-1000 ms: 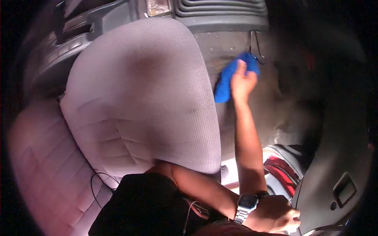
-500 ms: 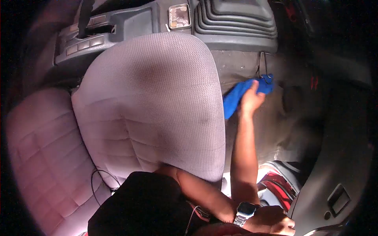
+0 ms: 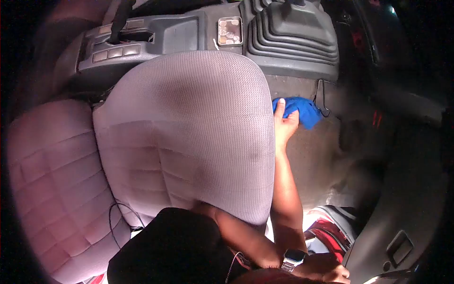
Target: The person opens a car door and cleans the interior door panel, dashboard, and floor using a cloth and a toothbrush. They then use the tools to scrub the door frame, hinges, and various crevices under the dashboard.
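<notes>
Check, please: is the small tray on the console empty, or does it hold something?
Not empty: several round, coin-like pieces lie inside the small tray.

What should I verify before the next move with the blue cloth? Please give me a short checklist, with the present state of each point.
1. Cloth held: ok. The right hand grips the blue cloth, thumb over it.
2. Cloth free of the black wire loop: cannot tell. They are very close, and contact is unclear.
3. Coins contained: ok. They lie inside the small tray.
4. Left hand firmly supported: cannot tell. It is near the door panel, but contact is unclear.
5. Seat cushion unmarked: not ok. A small dark spot shows near its edge.
</notes>
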